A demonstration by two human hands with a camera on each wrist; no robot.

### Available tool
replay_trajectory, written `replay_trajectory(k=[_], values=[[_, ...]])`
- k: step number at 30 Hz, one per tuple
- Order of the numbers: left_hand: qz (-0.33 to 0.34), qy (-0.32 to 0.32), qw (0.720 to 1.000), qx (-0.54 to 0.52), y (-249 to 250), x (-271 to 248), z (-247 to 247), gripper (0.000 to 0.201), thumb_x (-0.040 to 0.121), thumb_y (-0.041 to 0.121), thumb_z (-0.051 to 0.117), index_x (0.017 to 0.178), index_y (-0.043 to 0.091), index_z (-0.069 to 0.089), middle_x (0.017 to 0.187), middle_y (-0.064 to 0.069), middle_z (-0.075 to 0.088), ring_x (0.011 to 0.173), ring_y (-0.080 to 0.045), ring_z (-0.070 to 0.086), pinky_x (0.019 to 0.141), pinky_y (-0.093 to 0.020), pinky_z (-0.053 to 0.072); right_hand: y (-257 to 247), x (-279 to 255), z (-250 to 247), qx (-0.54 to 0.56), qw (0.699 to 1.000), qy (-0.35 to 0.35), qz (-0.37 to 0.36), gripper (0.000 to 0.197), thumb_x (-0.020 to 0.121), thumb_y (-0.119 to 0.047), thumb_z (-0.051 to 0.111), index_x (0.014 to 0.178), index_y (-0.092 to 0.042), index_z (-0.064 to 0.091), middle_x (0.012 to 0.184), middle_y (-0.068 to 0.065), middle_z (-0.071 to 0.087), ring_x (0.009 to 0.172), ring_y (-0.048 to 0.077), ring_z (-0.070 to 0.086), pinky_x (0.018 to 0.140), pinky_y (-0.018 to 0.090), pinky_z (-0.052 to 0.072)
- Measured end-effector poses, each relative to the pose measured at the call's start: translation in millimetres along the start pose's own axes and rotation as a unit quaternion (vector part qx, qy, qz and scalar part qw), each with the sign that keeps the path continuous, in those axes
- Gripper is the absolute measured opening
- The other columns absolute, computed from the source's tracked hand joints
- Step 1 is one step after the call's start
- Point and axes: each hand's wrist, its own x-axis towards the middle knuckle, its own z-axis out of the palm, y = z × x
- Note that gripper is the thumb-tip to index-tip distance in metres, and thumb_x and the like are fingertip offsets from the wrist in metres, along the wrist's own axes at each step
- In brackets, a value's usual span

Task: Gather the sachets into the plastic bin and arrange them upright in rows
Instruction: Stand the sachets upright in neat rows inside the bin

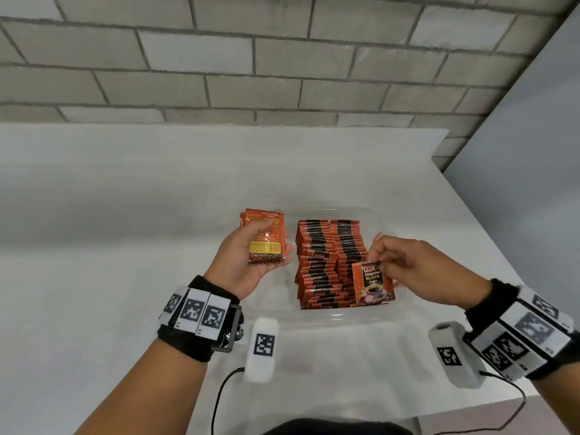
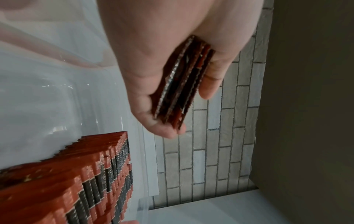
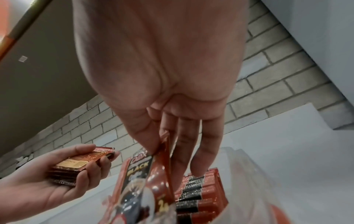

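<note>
While the left hand (image 1: 251, 262) grips a small stack (image 1: 265, 235) of sachets just left of the clear bin (image 1: 342, 315), the right hand (image 1: 414, 265) pinches 1 sachet (image 1: 372, 284) by its top edge over the near end of 2 upright rows (image 1: 329, 262). The filing step is in hand; next, the sachet likely needs lowering upright against the right row's front.

A plain indoor work corner, its kind unclear. A white table (image 1: 125, 189) stands against a grey painted brick wall (image 1: 219, 58). A smooth grey panel (image 1: 533, 136) closes the right side.
</note>
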Motion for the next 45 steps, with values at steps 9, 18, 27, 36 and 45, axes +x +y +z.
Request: replay_trajectory(k=[9, 18, 27, 36, 45], values=[[-0.021, 0.007, 0.999, 0.025, -12, -1, 0, 0.015, 0.091, 0.018, 0.054, 0.098, 0.008, 0.062, 0.082, -0.01, 0.068, 0.069, -0.023, 0.068, 0.07, -0.037, 0.055, 11, -13, 12, -0.092, 0.995, -0.031, -0.026, 0.021, 0.093, -0.014, 0.055, 0.087, -0.033, 0.061, 0.08, -0.008, 0.068, 0.076, 0.005, 0.064, 0.079, 0.032, 0.052], [-0.027, 0.019, 0.999, 0.031, -15, -5, 1, 0.014, 0.091, 0.018, 0.055, 0.096, 0.008, 0.063, 0.083, -0.011, 0.067, 0.069, -0.024, 0.067, 0.074, -0.039, 0.052, 12, -8, 15, -0.228, 0.971, -0.048, -0.059, 0.011, 0.088, -0.024, 0.065, 0.096, -0.026, 0.073, 0.083, -0.024, 0.056, 0.073, -0.007, 0.051, 0.068, 0.005, 0.034], [-0.039, 0.02, 0.999, 0.03, -21, -8, 2, 0.012, 0.091, 0.017, 0.055, 0.097, 0.009, 0.062, 0.081, -0.011, 0.068, 0.067, -0.023, 0.067, 0.067, -0.036, 0.055, -4, 3, 19, -0.313, 0.944, -0.096, -0.048, 0.014, 0.09, -0.014, 0.06, 0.094, -0.019, 0.073, 0.093, -0.011, 0.067, 0.082, 0.005, 0.059, 0.064, 0.007, 0.035], [-0.035, 0.018, 0.999, 0.023, -24, -5, 0, 0.013, 0.091, 0.018, 0.056, 0.096, 0.008, 0.062, 0.08, -0.011, 0.068, 0.068, -0.024, 0.067, 0.069, -0.037, 0.054, -11, 14, 25, -0.37, 0.92, -0.117, -0.054, 0.015, 0.084, -0.008, 0.06, 0.081, -0.019, 0.069, 0.076, -0.013, 0.057, 0.067, 0.006, 0.052, 0.059, 0.015, 0.037], [-0.032, -0.018, 0.999, 0.029, -24, -5, -1, 0.017, 0.092, 0.007, 0.049, 0.101, 0.009, 0.064, 0.085, -0.012, 0.069, 0.078, -0.024, 0.068, 0.068, -0.035, 0.057, -3, 16, 21, -0.321, 0.938, -0.12, -0.047, 0.002, 0.084, -0.013, 0.067, 0.084, -0.014, 0.069, 0.076, -0.013, 0.058, 0.073, 0.006, 0.056, 0.059, 0.006, 0.037]])
